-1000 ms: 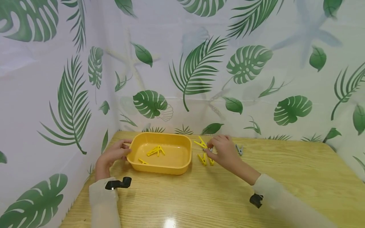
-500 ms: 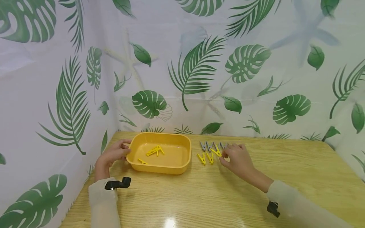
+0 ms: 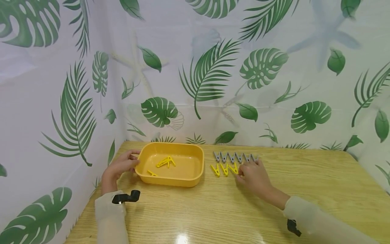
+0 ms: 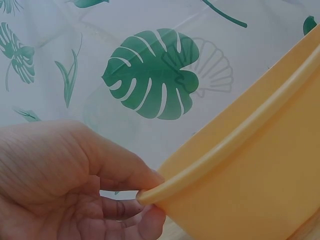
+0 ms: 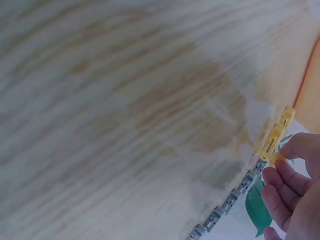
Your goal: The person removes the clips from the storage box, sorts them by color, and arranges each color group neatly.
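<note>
**Small pegs, light tub, easy to pick up**

Big wooden table [image 3: 213, 210] under both hands, with leafy curtain [image 3: 213, 67] walls behind and to the left.

Next biggest: yellow tub [image 3: 170, 164], just right of the left hand [image 3: 120, 166]. Held at its near left corner, thumb over the rim and fingers curled below, as seen in the left wrist view. Looks like thin stiff plastic, so probably light and a bit slidey on the smooth wood. Best held by the rim, like now, to stop it from scooting. Two loose yellow pegs [image 3: 166, 161] inside it.

Then the right hand [image 3: 254, 175], low on the table, well to the right of the tub. Fingers bent and close together, tips touching the last yellow peg [image 3: 234, 168] in a short row of three yellow pegs [image 3: 224, 168] just left of the fingertips. Cannot tell for sure if pinched or only touched.

Just past the fingers, a row of grey pegs [image 3: 235, 157], side by side, farther back on the table.

Pegs look tiny, hard and very light. Not breakable, but quick to slip or tip over. Spring inside likely stiff. Best taken at the two wide tail ends, thumb on one side, finger on the other. Gentle touch needed, so the neat rows stay neat.
</note>
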The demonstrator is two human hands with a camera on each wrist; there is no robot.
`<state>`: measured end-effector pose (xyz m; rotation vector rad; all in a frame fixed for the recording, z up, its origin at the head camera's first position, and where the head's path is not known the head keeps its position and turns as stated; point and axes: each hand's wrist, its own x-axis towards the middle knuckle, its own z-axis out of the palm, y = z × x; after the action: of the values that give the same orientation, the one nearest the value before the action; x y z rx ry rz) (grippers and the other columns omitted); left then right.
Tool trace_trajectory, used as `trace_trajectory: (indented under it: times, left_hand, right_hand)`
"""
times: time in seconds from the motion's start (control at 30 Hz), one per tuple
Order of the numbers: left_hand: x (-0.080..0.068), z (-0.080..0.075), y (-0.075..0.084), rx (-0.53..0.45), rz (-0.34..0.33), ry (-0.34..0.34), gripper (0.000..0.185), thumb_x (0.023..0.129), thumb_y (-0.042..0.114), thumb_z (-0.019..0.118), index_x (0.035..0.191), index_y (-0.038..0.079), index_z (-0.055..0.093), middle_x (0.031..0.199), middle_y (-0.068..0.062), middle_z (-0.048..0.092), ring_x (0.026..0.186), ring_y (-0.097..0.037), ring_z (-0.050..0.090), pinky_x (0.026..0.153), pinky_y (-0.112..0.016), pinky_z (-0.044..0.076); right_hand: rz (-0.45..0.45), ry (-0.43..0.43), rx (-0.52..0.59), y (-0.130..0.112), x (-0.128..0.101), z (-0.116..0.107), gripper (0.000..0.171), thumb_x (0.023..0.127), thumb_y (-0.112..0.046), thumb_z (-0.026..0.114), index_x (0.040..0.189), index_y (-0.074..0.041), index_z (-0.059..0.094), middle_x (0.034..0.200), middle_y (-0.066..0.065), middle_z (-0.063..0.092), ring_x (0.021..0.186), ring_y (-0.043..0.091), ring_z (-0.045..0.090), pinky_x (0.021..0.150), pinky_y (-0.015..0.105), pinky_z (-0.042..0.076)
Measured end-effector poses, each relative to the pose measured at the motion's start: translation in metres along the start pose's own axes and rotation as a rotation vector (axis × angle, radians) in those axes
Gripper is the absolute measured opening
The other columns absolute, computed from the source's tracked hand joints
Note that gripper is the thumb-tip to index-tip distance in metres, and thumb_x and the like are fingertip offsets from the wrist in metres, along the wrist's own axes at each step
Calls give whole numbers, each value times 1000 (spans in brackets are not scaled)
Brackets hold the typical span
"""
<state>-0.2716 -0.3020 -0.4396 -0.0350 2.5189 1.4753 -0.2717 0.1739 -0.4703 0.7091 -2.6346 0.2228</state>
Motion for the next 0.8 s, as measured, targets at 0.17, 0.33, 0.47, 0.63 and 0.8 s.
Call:
trace_trajectory:
  times: [0.17, 0.33, 0.47, 0.63, 0.8]
  left_hand:
    - [0, 1, -1, -1, -2, -5, 54, 100, 11, 52, 149, -6, 36, 120, -26, 54, 81, -19, 59, 75, -33, 55]
    - [1, 0, 0, -1, -1, -6, 54, 100, 11, 52, 149, -5, 36, 120, -26, 54, 82, -19, 59, 76, -33, 55]
    - [1, 0, 0, 4, -5, -3, 54, 100, 12, 52, 150, -5, 36, 121, -26, 55, 83, -20, 59, 76, -33, 55]
    - [3, 0, -1, 11, -7, 1, 55, 100, 13, 52, 150, -5, 36, 121, -27, 55, 85, -22, 59, 75, -33, 55]
    - [4, 0, -1, 12, -14, 6, 55, 100, 13, 52, 150, -4, 37, 123, -27, 54, 85, -21, 59, 77, -33, 56]
  right_hand:
    - [3, -2, 8, 0, -2, 3, 23, 80, -18, 82, 66, -12, 65, 66, -1, 62, 66, 18, 53, 86, 54, 44]
    - [16, -3, 15, -1, -2, 6, 25, 80, -17, 81, 64, -13, 62, 65, -2, 61, 67, 18, 54, 84, 52, 44]
    - [36, -17, 38, -3, -1, 7, 27, 81, -17, 80, 62, -15, 61, 63, -3, 59, 67, 17, 53, 84, 51, 44]
    - [52, -37, 67, -7, 2, 7, 34, 83, -18, 79, 57, -18, 57, 59, -5, 56, 61, 13, 48, 78, 46, 41]
    - [55, -54, 75, -9, 3, 9, 40, 85, -19, 77, 54, -19, 52, 56, -7, 53, 57, 11, 42, 73, 42, 35]
